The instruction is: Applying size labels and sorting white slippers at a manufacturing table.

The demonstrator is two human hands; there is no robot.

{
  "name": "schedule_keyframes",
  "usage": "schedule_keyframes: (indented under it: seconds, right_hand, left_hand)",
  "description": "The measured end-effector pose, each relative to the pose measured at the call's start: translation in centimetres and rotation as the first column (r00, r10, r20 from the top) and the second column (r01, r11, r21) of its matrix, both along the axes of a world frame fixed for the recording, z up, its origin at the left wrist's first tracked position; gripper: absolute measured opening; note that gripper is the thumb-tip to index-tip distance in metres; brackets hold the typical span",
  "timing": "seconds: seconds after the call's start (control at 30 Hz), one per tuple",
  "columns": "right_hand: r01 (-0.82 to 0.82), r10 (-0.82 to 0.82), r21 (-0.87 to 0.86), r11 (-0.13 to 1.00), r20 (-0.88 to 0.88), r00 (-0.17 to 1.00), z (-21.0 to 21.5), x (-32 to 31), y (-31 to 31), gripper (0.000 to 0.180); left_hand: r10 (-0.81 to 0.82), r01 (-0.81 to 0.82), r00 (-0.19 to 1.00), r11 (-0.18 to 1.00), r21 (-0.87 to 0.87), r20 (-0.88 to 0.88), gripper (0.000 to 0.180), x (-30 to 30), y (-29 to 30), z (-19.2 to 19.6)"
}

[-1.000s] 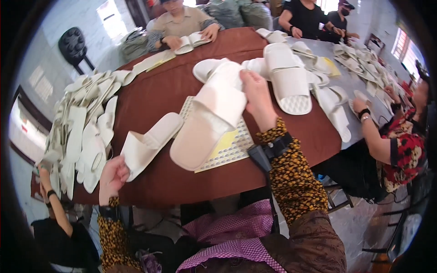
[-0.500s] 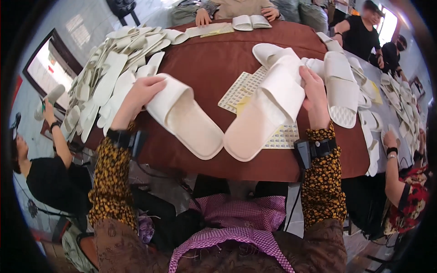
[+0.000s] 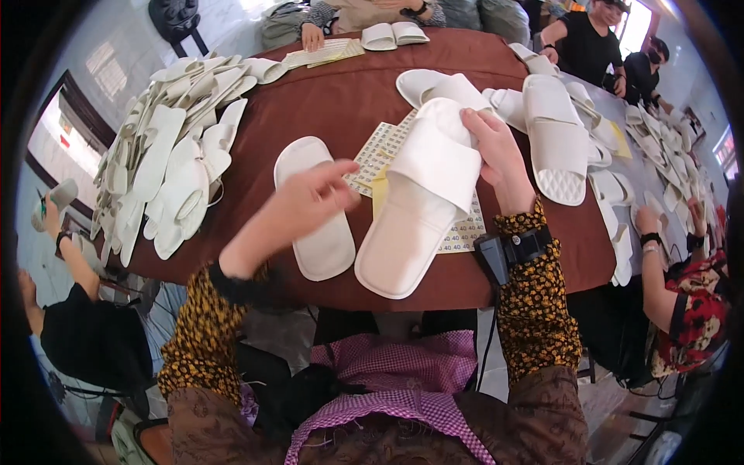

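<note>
My right hand (image 3: 497, 151) grips a white open-toe slipper (image 3: 407, 240) by its side near the strap, tilted above the table. A second white slipper (image 3: 327, 252) lies on the brown cloth to its left. Over that slipper passes my left hand (image 3: 298, 205), slightly blurred, fingers stretched toward the right and nothing held; the hand hides the slipper's strap. Beneath and behind the held slipper are sheets of small printed stickers (image 3: 380, 151), partly covered. Another pair of white slippers (image 3: 422, 84) rests just beyond.
A big heap of white slippers (image 3: 167, 147) fills the table's left side. More slippers (image 3: 556, 139) line the right edge. Across the brown-covered table (image 3: 310, 105), a person's hand (image 3: 312, 36) touches a sticker sheet beside another slipper pair (image 3: 394, 35). Other people work on both sides.
My left hand has let go of its slipper, which now lies on the table, and has moved right. My right hand still holds the other slipper, shifted slightly left and nearer.
</note>
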State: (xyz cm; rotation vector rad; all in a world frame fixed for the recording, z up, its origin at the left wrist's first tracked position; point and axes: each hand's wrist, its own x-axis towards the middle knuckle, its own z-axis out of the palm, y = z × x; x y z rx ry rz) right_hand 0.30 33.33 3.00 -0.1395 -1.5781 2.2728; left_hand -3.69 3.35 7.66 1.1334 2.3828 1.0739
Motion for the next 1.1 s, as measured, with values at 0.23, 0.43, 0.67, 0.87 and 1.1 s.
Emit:
schedule_keyframes:
  seconds: [0.23,0.43,0.67,0.87,1.1]
  right_hand:
    - [-0.059,0.057,-0.062,0.996,-0.031,0.998,0.9,0.3,-0.7,0.032]
    - [-0.114,0.114,-0.025,0.993,-0.030,0.993,1.3,0.5,-1.0,0.040]
    - [-0.189,0.184,0.244,0.951,0.044,0.982,1.3,0.9,-1.3,0.033]
    - [-0.137,0.134,0.246,0.960,0.030,0.991,1.4,1.0,-0.6,0.028]
    - [0.091,-0.129,0.598,0.796,0.020,0.992,1.0,0.7,0.1,0.022]
  left_hand:
    - [-0.267,-0.012,0.757,0.907,0.422,0.596,0.070,6.0,1.5,-2.8]
    - [-0.160,-0.387,0.736,0.698,0.603,0.658,0.058,6.0,1.4,-4.6]
    - [0.022,-0.453,0.782,0.707,0.543,0.623,0.035,3.3,2.2,-5.8]
    - [0.232,-0.297,0.940,0.918,0.262,0.250,0.037,3.4,1.6,-6.2]
    - [0.169,-0.185,0.765,0.982,0.039,-0.622,0.041,5.7,1.2,-6.2]
